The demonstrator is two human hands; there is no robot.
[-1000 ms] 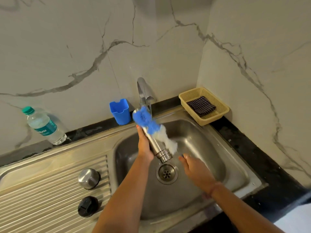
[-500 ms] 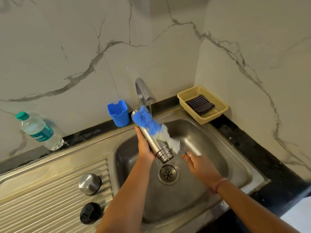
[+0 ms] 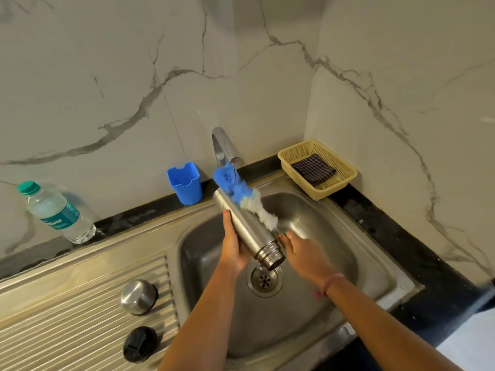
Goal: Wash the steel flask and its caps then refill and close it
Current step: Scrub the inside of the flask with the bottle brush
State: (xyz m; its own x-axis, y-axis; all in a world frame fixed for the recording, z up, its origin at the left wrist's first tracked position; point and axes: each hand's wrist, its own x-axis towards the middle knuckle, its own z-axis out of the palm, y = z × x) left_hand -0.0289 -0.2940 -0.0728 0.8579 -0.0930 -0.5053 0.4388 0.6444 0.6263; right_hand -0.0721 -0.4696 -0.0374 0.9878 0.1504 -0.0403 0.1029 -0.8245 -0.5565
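Observation:
The steel flask [image 3: 247,228] is tilted over the sink basin [image 3: 334,245], its open threaded mouth pointing down toward the drain [image 3: 264,280]. My left hand [image 3: 232,247] grips the flask's body from the left. My right hand [image 3: 302,253] holds the handle of a blue and white bottle brush [image 3: 245,199], whose bristles lie along the flask's far side under the tap [image 3: 223,148]. The steel cap [image 3: 138,296] and the black inner cap [image 3: 139,344] rest on the ribbed drainboard [image 3: 67,317].
A blue plastic cup [image 3: 184,184] stands behind the sink beside the tap. A water bottle [image 3: 55,212] with a green cap leans by the wall at the left. A yellow basket [image 3: 345,170] holding a dark checked cloth [image 3: 313,168] sits in the right corner.
The brush has slid up along the flask toward its base. My right hand has moved up close to the flask's mouth.

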